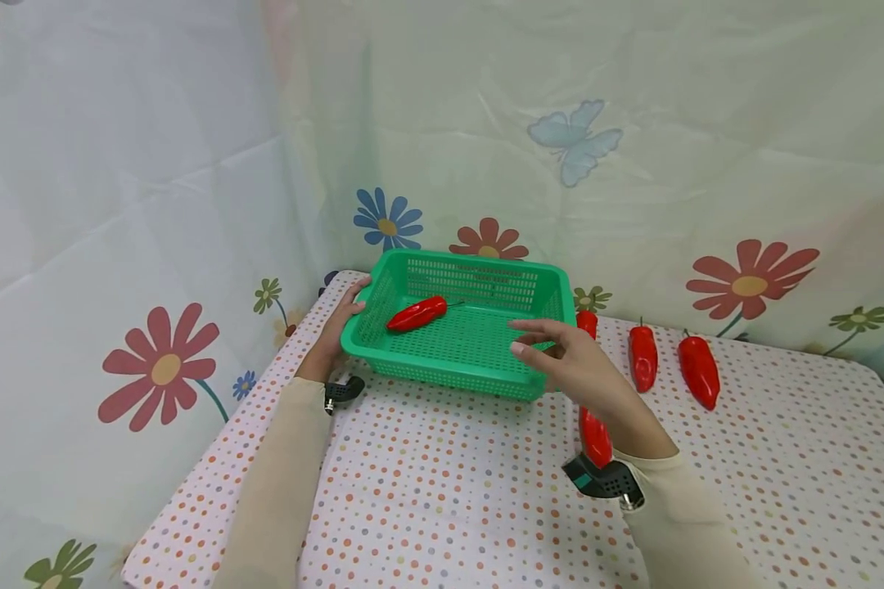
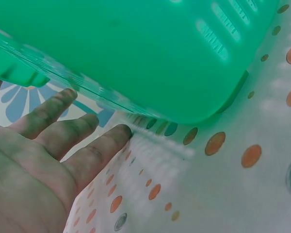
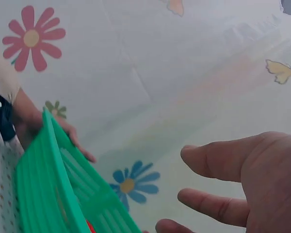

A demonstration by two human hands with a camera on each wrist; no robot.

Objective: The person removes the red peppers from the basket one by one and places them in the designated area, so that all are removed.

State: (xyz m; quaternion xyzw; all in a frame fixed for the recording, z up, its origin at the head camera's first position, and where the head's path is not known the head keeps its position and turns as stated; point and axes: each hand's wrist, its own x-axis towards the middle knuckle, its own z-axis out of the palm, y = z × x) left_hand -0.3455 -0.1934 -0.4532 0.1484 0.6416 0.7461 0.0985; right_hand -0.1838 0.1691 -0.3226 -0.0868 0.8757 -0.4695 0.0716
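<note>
A green plastic basket (image 1: pixel 449 370) stands on the dotted cloth with one red pepper (image 1: pixel 417 314) lying inside, its thin stem towards the right. My left hand (image 1: pixel 339 323) is at the basket's left end. In the left wrist view its fingers (image 2: pixel 94 153) stretch out beside the green wall; whether they all touch it cannot be told. Above the basket's right side hovers my right hand (image 1: pixel 570 364), thumb and fingers apart, holding nothing. The right wrist view shows the gap between thumb and fingers (image 3: pixel 213 204). The right hand and wrist partly hide red peppers beneath them.
Right of the basket lie a red pepper partly hidden behind the hand (image 1: pixel 587 321), another red pepper by the right wrist (image 1: pixel 595 438), and two more red peppers (image 1: pixel 642 357) farther right. A flowered curtain (image 1: pixel 442 123) hangs behind the table and along its left side.
</note>
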